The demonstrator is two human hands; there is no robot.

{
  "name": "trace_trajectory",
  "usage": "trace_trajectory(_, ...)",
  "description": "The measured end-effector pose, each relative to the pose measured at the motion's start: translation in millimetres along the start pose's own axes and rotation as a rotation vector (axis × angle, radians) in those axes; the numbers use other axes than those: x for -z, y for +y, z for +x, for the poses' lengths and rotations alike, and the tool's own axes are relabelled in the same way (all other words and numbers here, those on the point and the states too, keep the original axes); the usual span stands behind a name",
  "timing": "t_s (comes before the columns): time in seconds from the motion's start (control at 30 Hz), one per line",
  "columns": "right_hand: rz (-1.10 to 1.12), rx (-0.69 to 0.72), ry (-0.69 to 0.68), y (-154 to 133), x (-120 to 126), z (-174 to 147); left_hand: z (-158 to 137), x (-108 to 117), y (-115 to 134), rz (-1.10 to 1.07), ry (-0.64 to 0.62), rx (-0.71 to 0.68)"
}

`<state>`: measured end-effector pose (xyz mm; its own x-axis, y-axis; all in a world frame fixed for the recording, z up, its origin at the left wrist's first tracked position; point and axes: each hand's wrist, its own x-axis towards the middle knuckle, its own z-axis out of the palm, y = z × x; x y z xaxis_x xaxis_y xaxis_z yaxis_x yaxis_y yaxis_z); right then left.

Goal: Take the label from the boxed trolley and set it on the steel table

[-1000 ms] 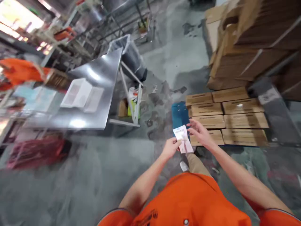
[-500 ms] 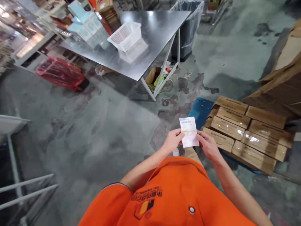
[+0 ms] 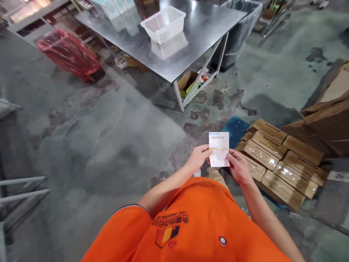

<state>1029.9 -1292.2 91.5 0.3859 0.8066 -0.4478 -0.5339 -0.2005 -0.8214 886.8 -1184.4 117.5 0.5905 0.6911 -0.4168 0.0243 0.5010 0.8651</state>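
A small white stack of paper labels [image 3: 219, 148] with a barcode and a yellow rubber band across it is held in front of my chest. My left hand [image 3: 198, 158] pinches its left edge and my right hand [image 3: 239, 167] grips its right edge. I stand on a grey concrete floor in an orange shirt [image 3: 191, 225].
A steel table [image 3: 196, 25] with a white plastic basket [image 3: 163, 23] stands ahead. Right of me lie several cardboard boxes [image 3: 280, 160] on a blue pallet [image 3: 234, 127], with taller cartons [image 3: 329, 112] behind. A red plastic bag [image 3: 68, 54] lies at the left, a lined bin [image 3: 237, 32] past the table.
My view has swung left and down, so the table now sits ahead. Both hands have settled on the label stack and hold it upright facing me.
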Motion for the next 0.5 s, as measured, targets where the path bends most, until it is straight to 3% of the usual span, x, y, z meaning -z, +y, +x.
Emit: trace_trajectory(0.5,-0.076,-0.02,-0.034,-2,-22,18,1,19,1,0.103,0.146,-0.092)
